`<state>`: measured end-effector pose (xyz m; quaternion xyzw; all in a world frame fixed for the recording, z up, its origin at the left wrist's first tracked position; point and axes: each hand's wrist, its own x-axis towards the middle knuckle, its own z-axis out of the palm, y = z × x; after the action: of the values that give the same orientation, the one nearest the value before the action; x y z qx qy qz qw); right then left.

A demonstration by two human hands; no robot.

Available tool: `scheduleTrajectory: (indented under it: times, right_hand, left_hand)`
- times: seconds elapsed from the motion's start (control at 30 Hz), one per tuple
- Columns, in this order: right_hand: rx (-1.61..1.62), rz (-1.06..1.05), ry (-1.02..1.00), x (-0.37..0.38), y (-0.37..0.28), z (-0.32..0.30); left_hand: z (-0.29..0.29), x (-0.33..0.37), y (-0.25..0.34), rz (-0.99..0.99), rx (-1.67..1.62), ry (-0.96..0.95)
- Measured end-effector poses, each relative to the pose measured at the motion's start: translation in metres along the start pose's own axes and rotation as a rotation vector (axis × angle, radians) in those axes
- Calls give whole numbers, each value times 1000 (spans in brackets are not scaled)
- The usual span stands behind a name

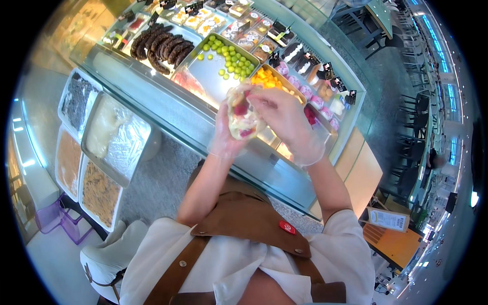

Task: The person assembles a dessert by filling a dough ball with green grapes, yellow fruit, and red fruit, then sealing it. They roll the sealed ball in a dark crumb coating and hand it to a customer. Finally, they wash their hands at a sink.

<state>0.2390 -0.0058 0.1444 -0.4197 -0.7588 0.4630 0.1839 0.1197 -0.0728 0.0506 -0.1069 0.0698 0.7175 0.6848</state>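
A soft, pale wrapper [243, 122] with cream-coloured filling and several red fruit pieces rests on my left hand [225, 134], whose gloved fingers curl around its side. My right hand [287, 119], also in a clear glove, bends over the wrapper's right edge. Its thumb and fingertips are pinched together there; what is between them, if anything, is hidden. Just beyond both hands lie a metal tray [213, 79] of green grapes [231, 58] and a container of orange fruit cubes [266, 79]. Red fruit [310, 115] shows beside my right wrist.
A glass-edged display counter [168, 119] runs diagonally before me. It holds dark curved pastries [160, 46], packed desserts and pink wrapped sweets [315, 101]. At left stand a film-lined metal tray [127, 140], a tray of brown crumbs [101, 188] and a purple-framed item [63, 218].
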Motion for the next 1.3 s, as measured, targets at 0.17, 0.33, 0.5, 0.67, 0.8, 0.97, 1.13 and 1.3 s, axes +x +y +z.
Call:
scheduleTrajectory:
  times: [0.17, 0.33, 0.5, 0.67, 0.8, 0.97, 1.13, 1.3]
  right_hand:
    - [-254, -94, -150, 12, -8, -5]
    - [-486, -73, -226, 34, -15, -6]
    - [-358, -56, -288, 58, -6, -13]
    - [-218, -204, -466, 79, 0, -22]
    - [-449, -150, -701, 100, -3, -10]
    - [-526, -49, -643, 109, 3, 6]
    - [-90, 145, -326, 98, -7, -6]
    - [-269, -356, 31, 31, 3, 6]
  left_hand:
    - [-24, -3, 3, -88, -152, -50]
    - [-23, -12, 4, -145, -116, -50]
    - [-35, -15, 10, -155, -75, -59]
    - [-36, -11, 14, -235, -105, 29]
    - [-28, -11, 15, -254, -110, 40]
    - [-46, -10, 17, -287, -173, 84]
    - [-54, 0, 24, -187, -145, 12]
    - [-52, 11, 34, -91, -81, -72]
